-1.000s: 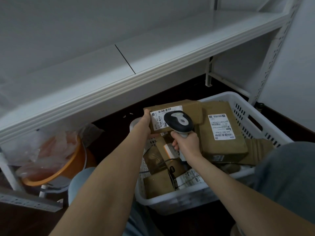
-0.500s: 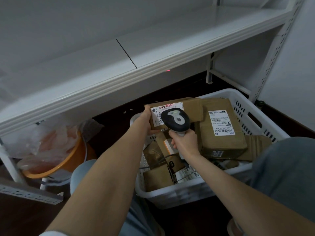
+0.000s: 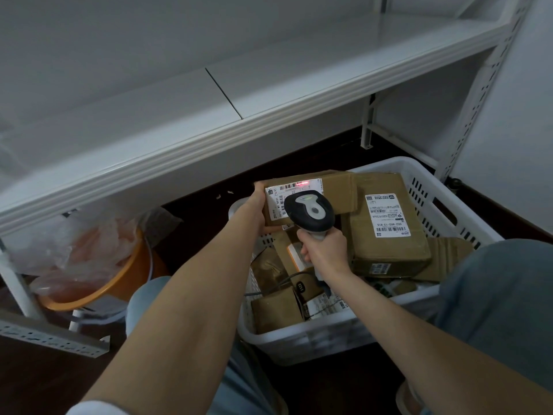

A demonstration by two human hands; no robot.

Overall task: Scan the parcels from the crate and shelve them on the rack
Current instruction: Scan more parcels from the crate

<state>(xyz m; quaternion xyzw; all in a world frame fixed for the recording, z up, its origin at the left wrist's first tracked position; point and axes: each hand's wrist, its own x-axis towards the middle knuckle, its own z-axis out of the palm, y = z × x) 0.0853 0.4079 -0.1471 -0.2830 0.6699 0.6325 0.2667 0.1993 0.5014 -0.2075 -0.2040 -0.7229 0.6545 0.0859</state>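
Delta vs 0.5 s back: the red scan light now sits on the barcode label (image 3: 294,195) of the held parcel (image 3: 339,190); then it was a dot on the rack shelf (image 3: 269,85) front edge, and 1 s back no light showed at all. Parcel, scanner and both arms are otherwise roughly where they were. The white slotted crate (image 3: 425,181) sits on the dark floor below the shelf and is full of brown cardboard parcels: a big parcel (image 3: 389,250) with a white label lies flat on the pile at right, smaller parcels (image 3: 276,310) fill the near-left corner, and the scanner cable (image 3: 287,278) runs over them. An orange basin (image 3: 119,284) under the shelf at left holds a crumpled clear plastic bag (image 3: 83,247). The left hand (image 3: 258,205) grips the held parcel's left end and keeps it above the crate's far-left side, label up. The right hand (image 3: 324,250) is wrapped tight round the scanner (image 3: 309,209) handle, with the head aimed at the label; whether it touches the label I can't tell.
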